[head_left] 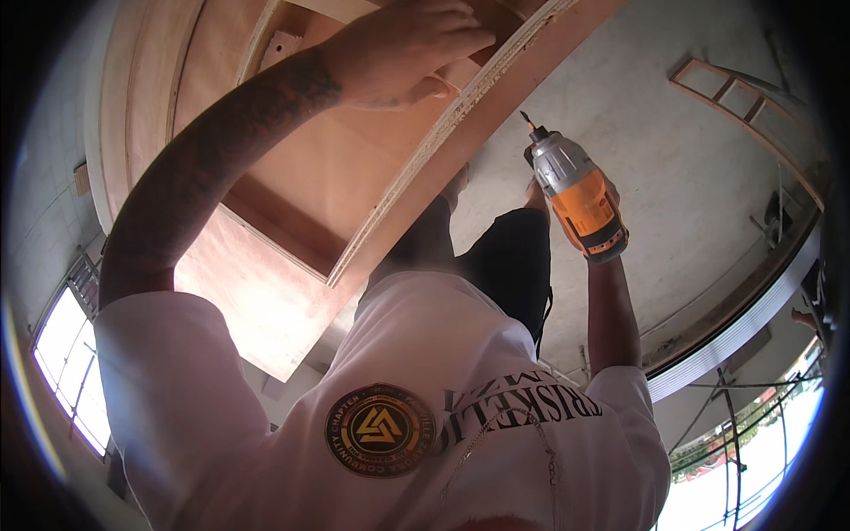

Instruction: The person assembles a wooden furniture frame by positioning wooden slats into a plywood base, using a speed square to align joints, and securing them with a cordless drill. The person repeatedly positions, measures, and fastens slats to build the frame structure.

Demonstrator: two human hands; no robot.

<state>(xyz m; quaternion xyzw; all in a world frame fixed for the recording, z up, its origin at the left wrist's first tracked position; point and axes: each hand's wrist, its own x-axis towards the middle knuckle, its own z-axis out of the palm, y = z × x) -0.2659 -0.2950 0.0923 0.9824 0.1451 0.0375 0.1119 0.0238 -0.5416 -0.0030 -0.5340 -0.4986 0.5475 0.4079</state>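
Observation:
An orange and grey power drill (580, 199), with a short bit at its tip, is gripped in my right hand (613, 190), which the tool mostly hides. Its bit points up past the outer side of a plywood cabinet carcass (292, 305) and touches nothing that I can see. My left arm reaches across the carcass, and my left hand (403, 57) hovers over its inside near the long rough edge (452, 115). The left fingers are bent, with a gap between them and the thumb. Nothing shows in that gap.
A concrete floor (637, 97) spreads to the right, where a ladder-like wooden frame (744, 99) lies. A long pale ribbed strip (717, 358) curves along the lower right, by an opening with metal bars. Left of me is a bright window (73, 367).

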